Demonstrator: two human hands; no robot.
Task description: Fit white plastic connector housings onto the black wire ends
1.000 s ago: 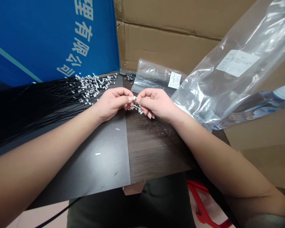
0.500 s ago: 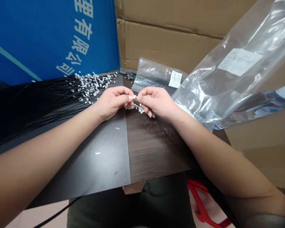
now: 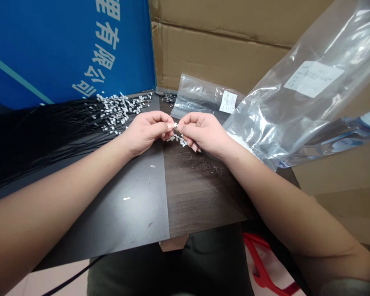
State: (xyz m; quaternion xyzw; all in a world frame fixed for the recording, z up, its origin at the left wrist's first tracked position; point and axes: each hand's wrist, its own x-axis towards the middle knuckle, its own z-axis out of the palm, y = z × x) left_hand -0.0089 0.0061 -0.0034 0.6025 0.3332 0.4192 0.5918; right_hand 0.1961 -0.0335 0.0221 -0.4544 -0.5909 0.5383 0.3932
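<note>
Background, left to right: a blue printed panel with white characters, then a cardboard carton. On the dark work surface, at left, a fan of thin black cables runs rightward, its ends crowded with small white pieces. The far-left cable lengths fade into shadow and are cut off by the frame edge.

At centre, my view shows the left hand and right hand meeting, each closed to a pinch on one small white piece. The fingers hide most of this piece, so I cannot make out its long axis, which way it points, or whether a cable enters it. Loose white bits lie on the surface just below the hands.

To the right lie a small clear plastic bag with a white label and a larger labelled clear plastic bag. A plastic water bottle sits partly behind the larger bag, cut off by the right frame edge.
</note>
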